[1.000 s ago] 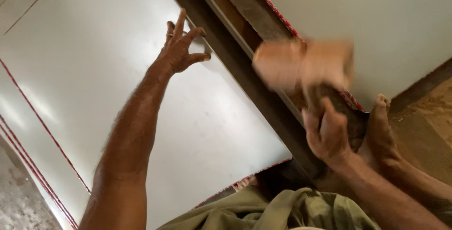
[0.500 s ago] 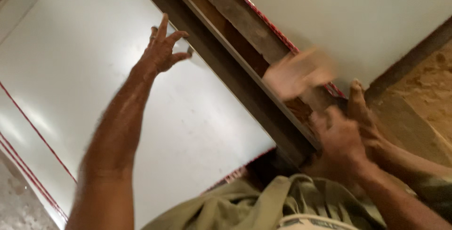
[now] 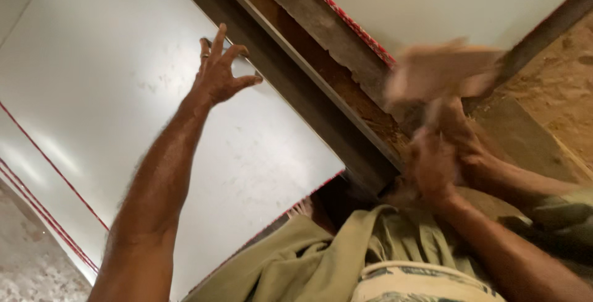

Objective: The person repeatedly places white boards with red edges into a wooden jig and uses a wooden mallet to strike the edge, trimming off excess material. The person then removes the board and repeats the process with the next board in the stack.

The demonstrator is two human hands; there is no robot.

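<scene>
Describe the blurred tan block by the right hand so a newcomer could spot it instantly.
Start at the dark metal channel running diagonally between the two pale grey sheets with red edging. Follow it down-right to the right hand; just above it sits the flat tan wooden-looking block. It is the only motion-blurred, light brown piece there; whether the hand grips it is unclear.
</scene>
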